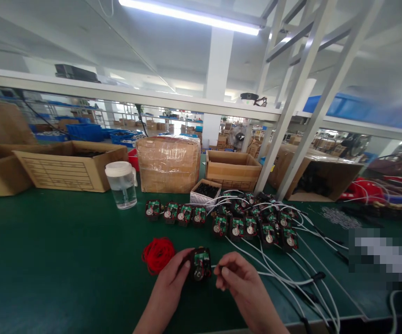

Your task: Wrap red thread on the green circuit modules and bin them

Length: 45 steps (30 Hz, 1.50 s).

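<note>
My left hand (pixel 173 273) is closed around the side of a small black electronic module (pixel 201 265), its green circuit board and a round metallic part facing up. Just to the right, my right hand (pixel 236 277) has thumb and fingertips pinched on a white cable (pixel 213 266), a short stretch of which shows between the fingers and the module. The fingers hide the cable's end. Beside my left hand lies a bundle of red cord (pixel 158 255). Beyond both hands stand similar modules in rows (pixel 184 213), many with white cables (pixel 284 278) trailing right.
A clear water jug (pixel 122 188) stands at the back left. Cardboard boxes (pixel 169 164) line the table's rear, with a small white box of black parts (pixel 205 191) before them. A metal frame post (pixel 291 106) rises at right, near scattered small grey pieces (pixel 340 217).
</note>
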{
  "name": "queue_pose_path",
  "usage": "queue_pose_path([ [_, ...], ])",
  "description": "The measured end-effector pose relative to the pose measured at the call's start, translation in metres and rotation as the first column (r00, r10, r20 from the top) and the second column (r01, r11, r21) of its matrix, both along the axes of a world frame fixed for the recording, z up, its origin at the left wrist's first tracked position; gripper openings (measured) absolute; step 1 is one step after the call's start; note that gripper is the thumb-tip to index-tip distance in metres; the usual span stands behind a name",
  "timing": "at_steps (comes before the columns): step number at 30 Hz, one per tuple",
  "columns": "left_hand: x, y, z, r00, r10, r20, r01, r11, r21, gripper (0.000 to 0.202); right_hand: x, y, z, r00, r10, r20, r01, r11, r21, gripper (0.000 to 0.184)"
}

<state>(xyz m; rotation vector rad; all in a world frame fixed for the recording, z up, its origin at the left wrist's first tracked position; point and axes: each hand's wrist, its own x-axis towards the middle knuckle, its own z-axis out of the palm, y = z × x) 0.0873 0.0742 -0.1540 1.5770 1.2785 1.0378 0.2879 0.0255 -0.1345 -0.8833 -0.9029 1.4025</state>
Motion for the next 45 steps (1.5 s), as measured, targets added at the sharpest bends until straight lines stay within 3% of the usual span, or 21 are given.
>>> queue_pose_path([
  [4, 0.001, 0.0, -0.001, 1.0, 0.004, 0.007, -0.004, 1.0, -0.005, 0.038, 0.001, 0.006, -0.007, 0.976, -0.046, 0.211, 0.03, 0.997, 0.077, 0.024],
  [8, 0.0, -0.003, 0.002, 0.999, -0.028, 0.025, 0.028, 1.0, -0.007, 0.038, 0.001, 0.009, -0.007, 0.856, -0.077, 0.511, -0.036, 0.978, 0.208, 0.019],
  [11, -0.001, -0.006, 0.007, 0.997, -0.023, 0.067, 0.026, 0.999, -0.041, 0.041, -0.004, 0.011, -0.005, 0.781, -0.088, 0.618, -0.058, 0.976, 0.211, 0.016],
  [18, 0.002, -0.005, 0.005, 0.992, -0.097, 0.086, 0.092, 0.994, 0.053, 0.038, -0.011, 0.018, 0.01, 0.65, -0.081, 0.755, -0.064, 0.985, 0.161, 0.011],
  [27, 0.002, -0.004, 0.007, 0.99, -0.116, 0.077, 0.109, 0.99, 0.086, 0.036, -0.013, 0.019, 0.029, 0.434, -0.122, 0.893, -0.152, 0.967, 0.206, 0.018],
  [36, 0.003, -0.002, 0.004, 0.992, -0.111, 0.056, 0.106, 0.99, 0.093, 0.036, -0.011, 0.045, 0.073, 0.158, 0.026, 0.987, -0.42, 0.906, 0.043, 0.021],
  [39, 0.004, -0.001, 0.004, 0.993, -0.113, 0.036, 0.11, 0.99, 0.085, 0.036, -0.01, 0.05, 0.075, 0.153, 0.117, 0.981, -0.414, 0.909, -0.043, 0.018],
  [43, 0.004, -0.001, 0.005, 0.992, -0.117, 0.047, 0.111, 0.987, 0.114, 0.036, -0.008, 0.048, 0.071, 0.253, 0.211, 0.944, -0.349, 0.93, -0.114, 0.017],
  [45, 0.004, -0.001, 0.006, 0.991, -0.126, 0.046, 0.12, 0.986, 0.114, 0.036, -0.01, 0.05, 0.072, 0.228, 0.206, 0.952, -0.356, 0.928, -0.115, 0.017],
])
